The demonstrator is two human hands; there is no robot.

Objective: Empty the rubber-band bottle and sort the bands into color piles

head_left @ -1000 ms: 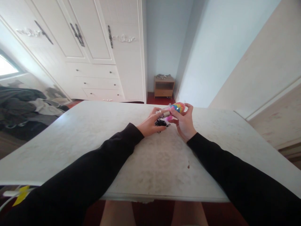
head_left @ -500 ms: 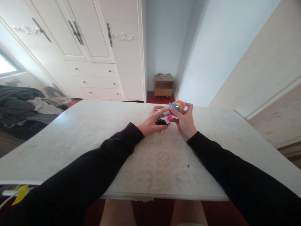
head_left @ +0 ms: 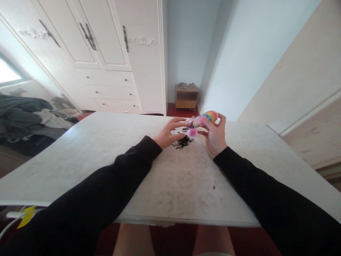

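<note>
My right hand grips a clear plastic bottle packed with small pink, yellow and blue pieces. The bottle lies tilted on its side, its narrower clear end toward the left. Close to that end, my left hand has its fingers spread and grips nothing; whether its fingertips touch the bottle I cannot tell. Under and beside the left thumb lies a loose pile of small black elastic bands on the table. A round pink piece, perhaps a cap, sits between the pile and the right fingers.
The pale marbled table spans the space before me, its near edge above my legs. A white wardrobe and a small wooden nightstand stand beyond it. Clothes are heaped at the left. A brown speck marks the tabletop.
My left hand has drawn left and opened, uncovering the black bands on the table. The bottle in my right hand has shifted right, and more of its clear end shows.
</note>
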